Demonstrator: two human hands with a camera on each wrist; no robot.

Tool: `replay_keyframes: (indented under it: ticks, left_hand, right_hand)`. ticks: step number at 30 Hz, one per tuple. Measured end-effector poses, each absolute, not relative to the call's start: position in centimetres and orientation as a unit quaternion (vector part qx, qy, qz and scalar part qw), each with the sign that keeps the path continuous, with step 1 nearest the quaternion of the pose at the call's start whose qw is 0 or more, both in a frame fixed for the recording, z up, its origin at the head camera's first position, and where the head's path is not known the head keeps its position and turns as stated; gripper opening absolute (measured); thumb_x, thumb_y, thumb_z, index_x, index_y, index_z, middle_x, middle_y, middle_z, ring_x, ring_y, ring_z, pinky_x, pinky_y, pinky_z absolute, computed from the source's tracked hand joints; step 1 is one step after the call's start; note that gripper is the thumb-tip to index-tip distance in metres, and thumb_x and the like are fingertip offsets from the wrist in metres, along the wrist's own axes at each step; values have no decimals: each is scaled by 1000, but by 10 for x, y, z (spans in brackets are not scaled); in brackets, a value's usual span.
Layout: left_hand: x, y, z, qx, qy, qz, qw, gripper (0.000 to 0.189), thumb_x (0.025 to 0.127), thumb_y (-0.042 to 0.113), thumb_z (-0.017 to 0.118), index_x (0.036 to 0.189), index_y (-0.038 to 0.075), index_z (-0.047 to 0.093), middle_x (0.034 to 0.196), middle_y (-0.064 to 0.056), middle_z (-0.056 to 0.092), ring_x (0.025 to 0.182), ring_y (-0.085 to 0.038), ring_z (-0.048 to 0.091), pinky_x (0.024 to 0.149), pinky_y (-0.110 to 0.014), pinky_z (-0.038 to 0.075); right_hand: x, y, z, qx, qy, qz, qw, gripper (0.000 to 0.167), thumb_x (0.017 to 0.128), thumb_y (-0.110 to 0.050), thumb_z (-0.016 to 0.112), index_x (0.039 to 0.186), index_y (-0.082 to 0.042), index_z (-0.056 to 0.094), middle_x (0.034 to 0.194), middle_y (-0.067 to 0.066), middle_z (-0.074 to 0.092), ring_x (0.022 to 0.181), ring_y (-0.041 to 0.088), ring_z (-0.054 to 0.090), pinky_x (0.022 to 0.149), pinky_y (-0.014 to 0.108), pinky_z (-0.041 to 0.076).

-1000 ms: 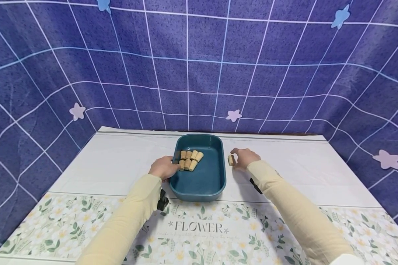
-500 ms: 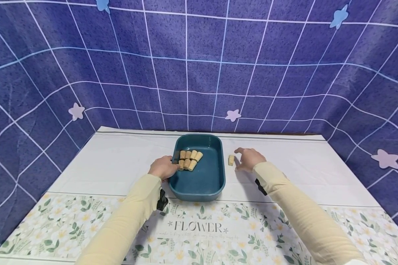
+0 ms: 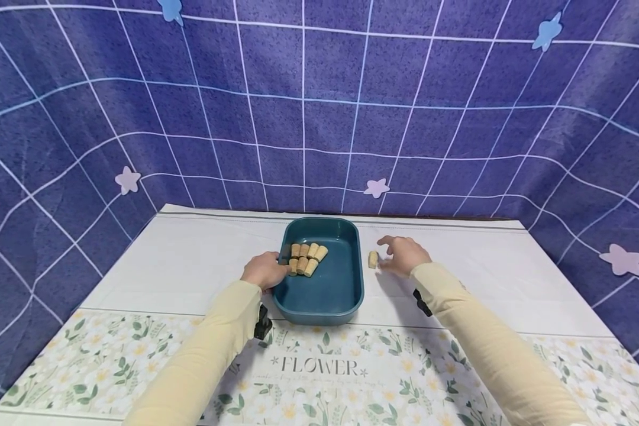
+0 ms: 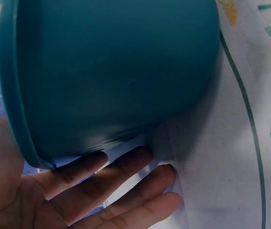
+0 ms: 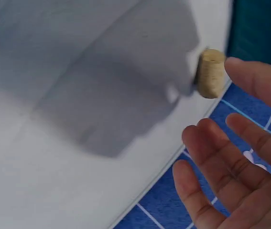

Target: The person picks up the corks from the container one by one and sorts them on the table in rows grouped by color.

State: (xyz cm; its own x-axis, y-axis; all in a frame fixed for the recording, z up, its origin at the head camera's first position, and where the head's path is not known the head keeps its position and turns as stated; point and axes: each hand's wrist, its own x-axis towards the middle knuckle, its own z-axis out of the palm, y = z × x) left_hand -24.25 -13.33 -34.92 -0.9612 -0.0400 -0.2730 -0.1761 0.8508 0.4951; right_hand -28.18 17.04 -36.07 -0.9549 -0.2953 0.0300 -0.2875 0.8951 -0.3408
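Note:
In the head view, a deep dark teal dish (image 3: 332,296) with rounded corners stands on the table. My left hand (image 3: 266,270) holds its left wall, thumb over the rim; in the left wrist view the fingers (image 4: 125,162) lie along the outside of the wall. Several tapered corks (image 3: 311,267) lie in two rows in the dish's left half. To the right of the dish, a single pale cork (image 3: 373,259) rests on the table. My right hand (image 3: 404,257) is just right of this cork, fingers spread and holding nothing; the right wrist view shows the thumb and fingertips near it.
The white cloth (image 3: 202,248) has a flowered front band (image 3: 138,349) printed with "FLOWER". Behind and at both sides hangs a blue-purple curtain (image 3: 330,118) with a grid and star shapes.
My right hand, which was at the single cork with thumb and finger around it, has drawn back to the right. The cork stays on the table; left hand and dish hold still.

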Motion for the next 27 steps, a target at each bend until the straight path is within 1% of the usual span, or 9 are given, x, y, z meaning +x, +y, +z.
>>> replay_keyframes:
  ticks: [4,9,16,22,27]
  left_hand:
    - [-243,-133,-351,-60,953,269,128,44,103,27,57,138,-1,58,101,-17,66,71,-24,60,51,-31,44]
    - [-244,-134,-351,-61,952,271,130,44,104,27,57,139,0,57,102,-18,65,70,-25,60,51,-31,44]
    - [-243,-134,-351,-57,954,267,128,44,104,27,57,138,0,58,103,-18,66,71,-25,60,53,-31,44]
    - [-243,-134,-351,-54,953,271,125,43,103,27,57,136,-1,59,103,-18,66,73,-25,61,53,-31,45]
    - [-244,-135,-352,-50,954,271,121,43,103,27,56,135,-1,60,101,-17,66,70,-24,61,52,-30,45]
  right_hand:
    - [-278,169,-354,-162,970,-180,-23,48,85,-14,79,130,-2,66,104,16,71,95,33,68,81,49,54]
    - [-274,166,-343,-172,966,-184,-51,45,85,-17,80,126,-2,68,104,16,72,97,36,68,83,51,54]
    - [-269,159,-329,-174,966,-183,-56,46,87,-19,79,129,-4,67,108,17,72,102,36,67,87,51,53]
    - [-268,152,-322,-182,964,-181,-68,44,89,-23,78,128,-5,68,108,16,72,99,34,68,85,50,53]
    - [-266,145,-318,-189,961,-185,-79,42,89,-23,78,126,-6,69,106,15,72,96,30,67,83,50,53]
